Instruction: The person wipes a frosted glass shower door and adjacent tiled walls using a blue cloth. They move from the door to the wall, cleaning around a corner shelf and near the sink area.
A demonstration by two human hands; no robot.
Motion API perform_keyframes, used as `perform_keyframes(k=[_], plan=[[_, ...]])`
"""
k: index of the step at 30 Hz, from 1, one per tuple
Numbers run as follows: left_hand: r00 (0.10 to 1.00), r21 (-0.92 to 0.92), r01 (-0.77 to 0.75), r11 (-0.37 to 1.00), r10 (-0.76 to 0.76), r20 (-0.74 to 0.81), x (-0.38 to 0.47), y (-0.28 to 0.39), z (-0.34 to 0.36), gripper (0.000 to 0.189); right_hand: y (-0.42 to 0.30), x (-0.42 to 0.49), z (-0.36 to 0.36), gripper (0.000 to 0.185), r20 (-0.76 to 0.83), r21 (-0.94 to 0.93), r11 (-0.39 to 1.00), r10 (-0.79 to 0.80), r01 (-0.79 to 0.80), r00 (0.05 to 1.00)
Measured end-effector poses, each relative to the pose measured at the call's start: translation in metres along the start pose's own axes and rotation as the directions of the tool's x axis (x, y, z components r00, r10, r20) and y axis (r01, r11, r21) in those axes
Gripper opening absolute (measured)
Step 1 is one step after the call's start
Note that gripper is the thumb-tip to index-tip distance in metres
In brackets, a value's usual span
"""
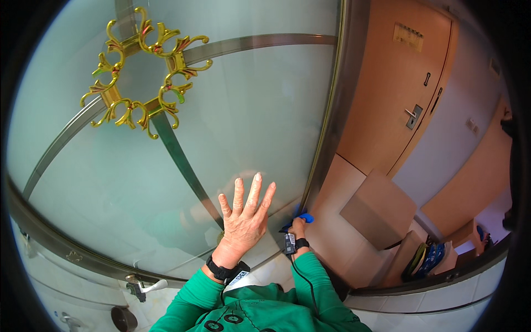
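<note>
A framed frosted glass door panel with metal bars and a gold scroll ornament fills the left and middle of the view. My left hand is raised before the lower part of the glass, fingers spread, holding nothing; whether it touches the glass I cannot tell. At the panel's right edge, low down, my right hand grips a blue cloth against or beside the dark metal frame. Both wrists wear black straps with small devices, and a black cable runs along my right sleeve.
A wooden door with a lever handle stands beyond the frame at right. Nearer are a brown box-like piece on the floor and a low shelf holding folded or bagged items. A door handle and a dark bin sit at lower left.
</note>
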State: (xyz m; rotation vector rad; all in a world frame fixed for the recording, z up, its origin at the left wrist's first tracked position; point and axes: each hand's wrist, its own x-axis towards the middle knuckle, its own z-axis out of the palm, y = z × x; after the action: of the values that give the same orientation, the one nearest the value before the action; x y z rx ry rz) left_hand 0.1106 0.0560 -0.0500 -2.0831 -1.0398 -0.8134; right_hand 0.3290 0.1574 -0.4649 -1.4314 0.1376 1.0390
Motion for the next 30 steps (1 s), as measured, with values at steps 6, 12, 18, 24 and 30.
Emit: perform_keyframes(k=[6, 12, 18, 24, 30], plan=[[0.999, 0.136, -0.033, 0.990, 0.029, 0.032, -0.002, 0.000, 0.009, 0.073, -0.054, -0.042, 0.004, 0.060, -0.096, 0.108, 0.994, -0.004, 0.015, 0.995], [1.000, 0.166, -0.028, 0.986, 0.026, 0.016, 0.003, 0.005, 0.012, 0.069, -0.098, -0.147, 0.017, 0.076, 0.078, -0.330, 0.738, -0.600, 0.589, 0.796], [1.000, 0.201, 0.015, 0.980, -0.012, -0.016, 0.004, 0.009, 0.016, 0.071, -0.096, -0.072, 0.000, 0.071, 0.001, -0.252, 0.830, -0.513, 0.497, 0.858], [1.000, 0.199, 0.020, 0.980, -0.016, -0.019, 0.005, 0.011, 0.017, 0.070, -0.106, -0.031, -0.013, 0.081, 0.196, 0.037, 0.943, -0.331, 0.330, 0.923], [0.997, 0.139, 0.069, 0.988, -0.065, -0.032, 0.004, 0.019, 0.022, 0.070, -0.131, -0.155, 0.004, 0.082, 0.137, -0.221, 0.648, -0.719, 0.729, 0.681]])
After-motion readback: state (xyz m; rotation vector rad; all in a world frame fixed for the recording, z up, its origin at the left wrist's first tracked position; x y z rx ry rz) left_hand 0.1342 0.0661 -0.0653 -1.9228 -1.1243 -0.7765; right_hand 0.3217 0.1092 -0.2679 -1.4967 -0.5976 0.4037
